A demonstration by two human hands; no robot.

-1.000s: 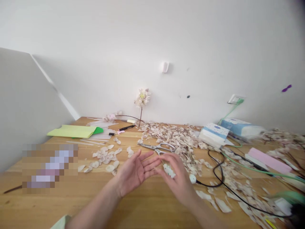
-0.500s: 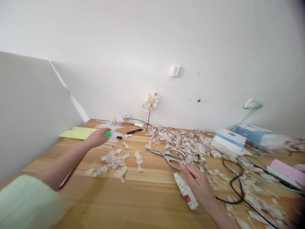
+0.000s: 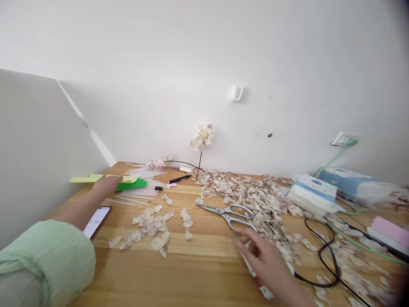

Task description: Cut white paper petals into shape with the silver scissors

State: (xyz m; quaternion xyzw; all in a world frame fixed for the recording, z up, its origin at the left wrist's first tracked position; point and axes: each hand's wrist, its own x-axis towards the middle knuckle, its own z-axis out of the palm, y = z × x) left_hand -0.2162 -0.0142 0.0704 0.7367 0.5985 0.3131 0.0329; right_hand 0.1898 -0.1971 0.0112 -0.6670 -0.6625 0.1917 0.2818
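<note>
At the table's left side, my left hand is closed on a yellow sheet, its fingers over the near edge. A green sheet lies under the yellow one, close to my fingertips. A phone lies beside my left forearm, partly covered by it. My right hand is over a white device with a red label, thumb and index finger apart. The device is mostly hidden under that hand. Just beyond my right fingertips lie metal scissors, blades pointing left.
Loose pale petals lie in the middle, with a big heap to the right. A flower stands upright by the wall. A black pen, tissue pack and black cord are also on the table.
My left hand has moved left from the green sheet onto the yellow one, whose right part now covers some of the green. My right fingers have drawn back from the scissors' handle.
</note>
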